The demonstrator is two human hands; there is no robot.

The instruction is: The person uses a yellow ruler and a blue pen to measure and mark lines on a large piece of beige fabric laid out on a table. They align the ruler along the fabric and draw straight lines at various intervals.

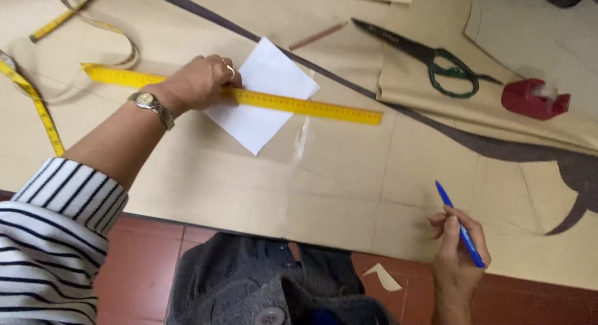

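My left hand (200, 81) presses flat on a long yellow ruler (299, 104) that lies across a white sheet of paper (265, 94) on tan pattern paper (336, 182). A wristwatch sits on that wrist and a ring on one finger. My right hand (458, 244) is at the lower right, near the paper's front edge, fingers closed around a blue pen (460, 224) whose tip points up and left. The pen is well away from the ruler.
Black scissors with green handles (430, 56) and a red tape dispenser (534, 99) lie at the upper right. A pencil (317, 35) rests above the white sheet. A yellow measuring tape (37, 107) curls at the left. Grey cloth (249, 281) lies on the red floor below.
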